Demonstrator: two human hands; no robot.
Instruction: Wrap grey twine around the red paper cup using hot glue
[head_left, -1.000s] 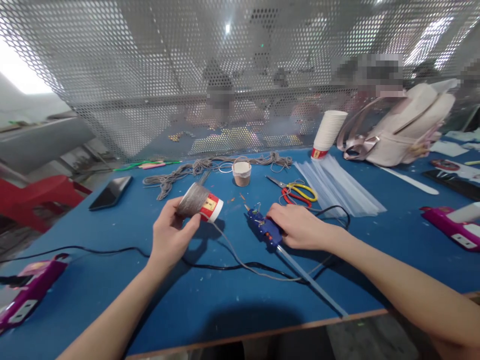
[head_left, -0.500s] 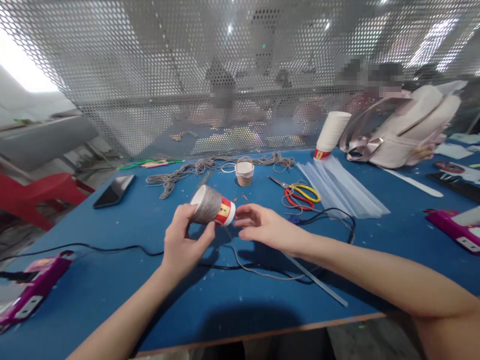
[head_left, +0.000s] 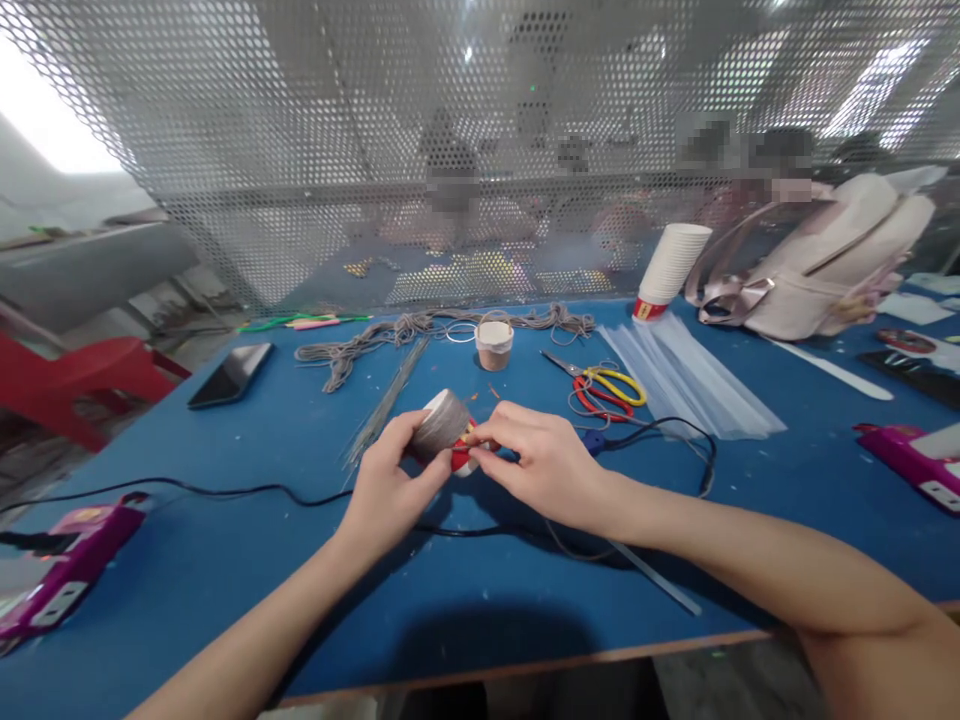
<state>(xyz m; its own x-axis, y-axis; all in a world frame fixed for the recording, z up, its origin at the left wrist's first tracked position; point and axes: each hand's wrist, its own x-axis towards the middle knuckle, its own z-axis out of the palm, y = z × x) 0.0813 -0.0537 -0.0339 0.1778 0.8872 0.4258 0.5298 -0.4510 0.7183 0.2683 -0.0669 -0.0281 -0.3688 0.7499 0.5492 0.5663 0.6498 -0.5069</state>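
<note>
My left hand (head_left: 390, 480) grips a paper cup (head_left: 442, 425) wound with grey cord, lying sideways above the blue table (head_left: 225, 580). My right hand (head_left: 536, 455) pinches at the cup's red bottom end, where the loose grey cord (head_left: 577, 548) leads off under my right wrist. The blue glue gun is mostly hidden behind my right hand; only its end (head_left: 592, 438) and black cable (head_left: 690, 440) show.
A bundle of grey cord (head_left: 360, 350), a small wrapped cup (head_left: 493, 343), scissors (head_left: 604, 383), clear glue sticks (head_left: 690, 375), a cup stack (head_left: 667, 270) and a backpack (head_left: 825, 260) lie beyond. A phone (head_left: 229, 373) sits left. Purple glue guns (head_left: 56, 580) (head_left: 915, 460) flank me. People sit behind the mesh screen.
My right hand left the blue glue gun and moved left onto the cup's red end. My left hand turned the cup and lowered it toward the table's middle.
</note>
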